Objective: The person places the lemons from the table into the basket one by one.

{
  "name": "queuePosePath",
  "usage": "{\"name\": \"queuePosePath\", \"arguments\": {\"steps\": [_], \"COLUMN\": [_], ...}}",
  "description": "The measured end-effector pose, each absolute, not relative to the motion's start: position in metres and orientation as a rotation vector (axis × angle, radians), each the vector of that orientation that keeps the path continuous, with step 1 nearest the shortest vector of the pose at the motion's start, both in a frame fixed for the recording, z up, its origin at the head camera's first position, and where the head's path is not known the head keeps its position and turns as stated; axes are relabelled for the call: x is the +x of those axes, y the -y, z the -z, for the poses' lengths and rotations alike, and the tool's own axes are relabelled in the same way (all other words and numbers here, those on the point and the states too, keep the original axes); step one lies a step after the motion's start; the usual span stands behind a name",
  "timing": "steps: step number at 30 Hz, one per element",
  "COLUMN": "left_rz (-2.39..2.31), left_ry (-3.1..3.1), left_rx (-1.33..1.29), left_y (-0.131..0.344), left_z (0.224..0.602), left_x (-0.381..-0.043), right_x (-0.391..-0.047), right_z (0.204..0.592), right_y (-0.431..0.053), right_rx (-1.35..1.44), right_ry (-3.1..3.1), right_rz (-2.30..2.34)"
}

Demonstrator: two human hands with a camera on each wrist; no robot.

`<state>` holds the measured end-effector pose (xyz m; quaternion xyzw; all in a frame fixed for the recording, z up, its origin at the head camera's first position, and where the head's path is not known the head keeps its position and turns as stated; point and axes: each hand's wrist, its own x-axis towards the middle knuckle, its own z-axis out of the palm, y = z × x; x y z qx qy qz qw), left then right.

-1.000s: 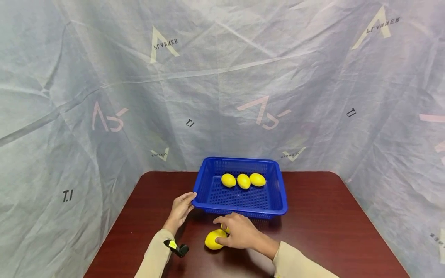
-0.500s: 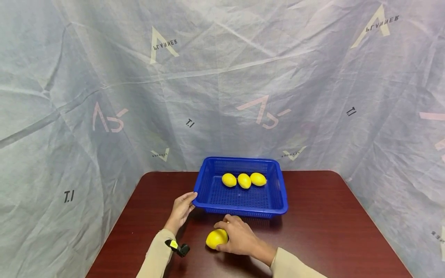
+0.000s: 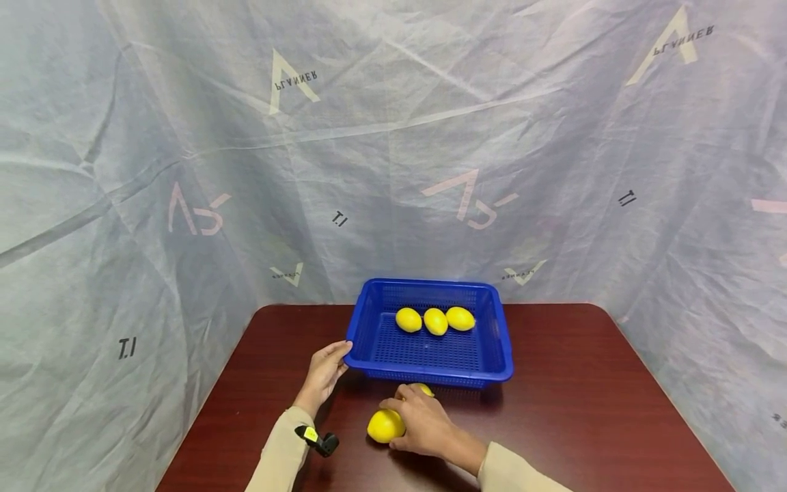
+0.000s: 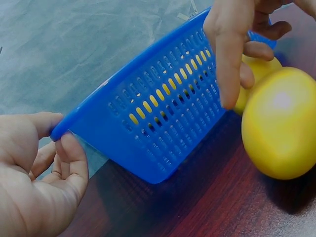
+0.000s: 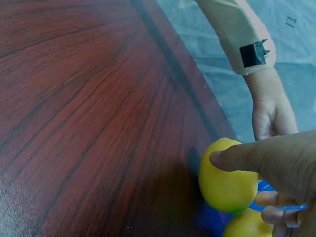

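My left hand (image 3: 326, 372) pinches the left rim of a blue perforated plastic basket (image 3: 430, 374), with the thumb over the edge and curled fingers below, as the left wrist view shows. In front of the basket, my right hand (image 3: 423, 418) is around a yellow lemon (image 3: 385, 426) on the table. Its fingers curl at the lemon's far side, and the thumb (image 5: 237, 157) lies across it in the right wrist view. A second lemon (image 3: 424, 389) sits just beyond the fingers, mostly hidden by them, close to the basket's front wall.
Inside the basket, three lemons (image 3: 435, 321) lie in a row toward the back. The dark red wooden table (image 3: 572, 396) ends at a grey printed cloth (image 3: 393, 171) hung behind and at both sides.
My right hand has drawn back slightly toward me and curled round the nearer lemon. The farther lemon has shifted right and away. My left hand keeps its hold on the rim.
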<state>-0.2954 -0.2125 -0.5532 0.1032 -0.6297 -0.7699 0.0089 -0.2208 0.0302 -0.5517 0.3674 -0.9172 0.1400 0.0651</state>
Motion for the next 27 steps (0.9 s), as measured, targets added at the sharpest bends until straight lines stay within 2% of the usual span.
{"name": "queuePosePath", "arguments": {"steps": [14, 27], "left_rz": [2.412, 2.408], "left_ry": [1.952, 1.951], "left_rx": [0.327, 0.319], "left_y": [0.211, 0.211], "left_z": [0.555, 0.553], "left_x": [-0.297, -0.296], "right_x": [-0.224, -0.224], "right_z": [0.563, 0.554], "right_y": [-0.028, -0.031], "right_rx": [1.120, 1.076], "right_ry": [2.724, 2.717], "right_rz": [-0.341, -0.528]}}
